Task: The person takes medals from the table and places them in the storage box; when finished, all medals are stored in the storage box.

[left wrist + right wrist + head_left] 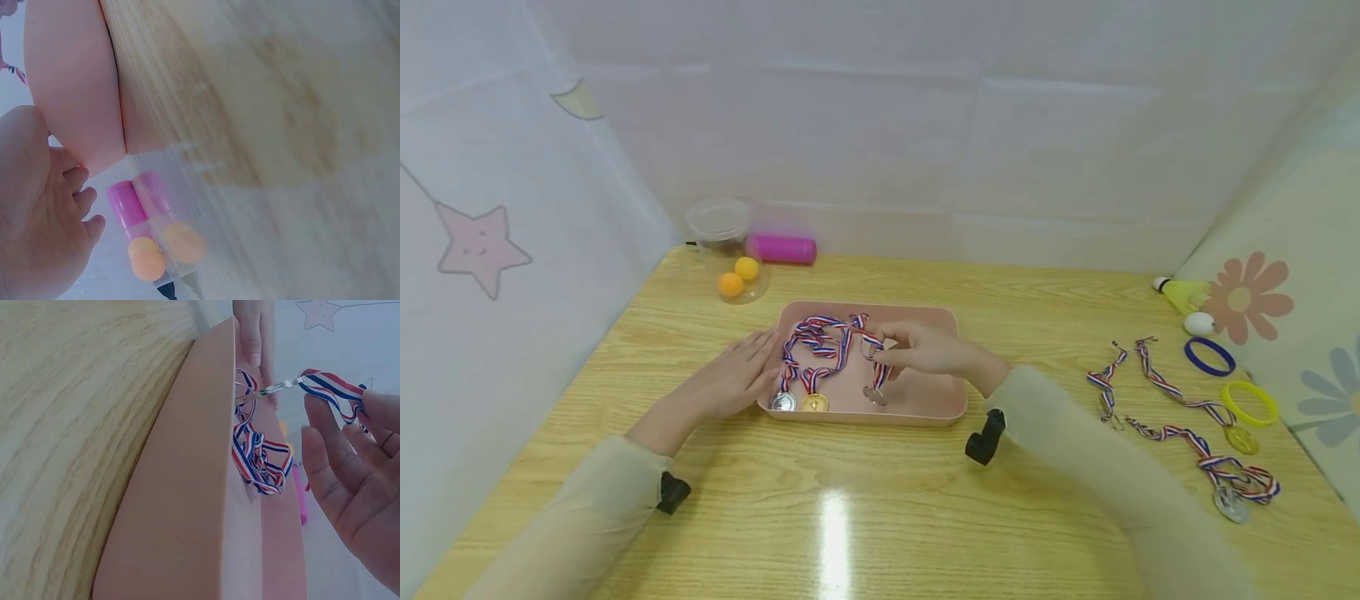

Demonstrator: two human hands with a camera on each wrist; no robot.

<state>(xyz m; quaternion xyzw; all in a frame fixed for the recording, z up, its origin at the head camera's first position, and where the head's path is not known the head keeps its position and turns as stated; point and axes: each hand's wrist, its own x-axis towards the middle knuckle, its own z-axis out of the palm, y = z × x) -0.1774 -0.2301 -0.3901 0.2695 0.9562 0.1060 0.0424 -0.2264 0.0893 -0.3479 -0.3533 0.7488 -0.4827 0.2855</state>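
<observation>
A pink tray (928,404) holds several medals on striped ribbons. My right hand (928,350) is over it, pinching a red, white and blue ribbon (334,386) between thumb and fingers. From that ribbon hangs a medal (874,396), seen nearly edge-on and silvery in the right wrist view. A silver medal (783,402) and a gold medal (815,403) lie side by side at the tray's near left, their ribbons heaped behind them. With fingers extended, my left hand (730,379) rests against the tray's left side.
Right of the tray lie more ribboned medals, one gold (1242,439) and one silver (1231,504). Beyond them are a blue ring (1210,356), a yellow ring (1250,403), a white ball (1199,324) and a shuttlecock (1183,292). Orange balls (731,285) and a magenta cylinder (786,250) sit back left.
</observation>
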